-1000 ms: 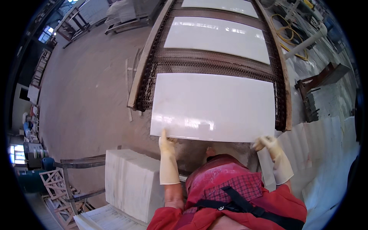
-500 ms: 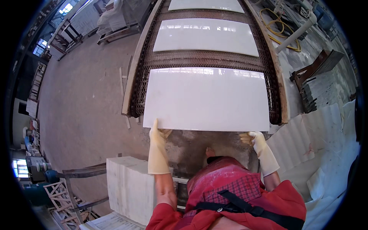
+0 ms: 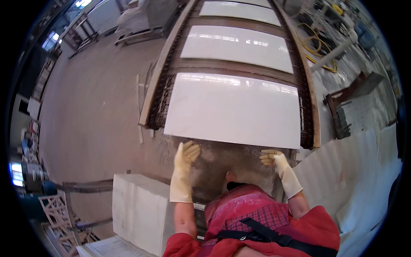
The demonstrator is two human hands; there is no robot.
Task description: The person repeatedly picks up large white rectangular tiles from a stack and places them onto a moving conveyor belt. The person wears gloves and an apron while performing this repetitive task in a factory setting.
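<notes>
A glossy white stone slab [image 3: 233, 109] lies flat at the near end of a mesh conveyor [image 3: 162, 100], its front edge jutting past the belt. My left hand [image 3: 187, 153], in a cream rubber glove, is just below the slab's left front edge. Its fingers are spread and hold nothing. Gloved alike, my right hand [image 3: 274, 159] is below the right part of that edge, with its fingers loosely stretched inward. A small gap shows between each hand and the slab. Farther up the belt lie a second white slab [image 3: 237, 48] and more behind it.
A stack of pale stone slabs [image 3: 141, 210] stands at my left beside a metal frame [image 3: 92, 187]. White sheeting [image 3: 342, 171] covers the right side. Beyond the conveyor's right rail are a yellow hose [image 3: 317, 43] and a rusty metal stand [image 3: 351, 94].
My left hand has let go of the slab's front edge, where its thumb lay on top. Both hands are now slightly closer together and lower, and the view has turned a little.
</notes>
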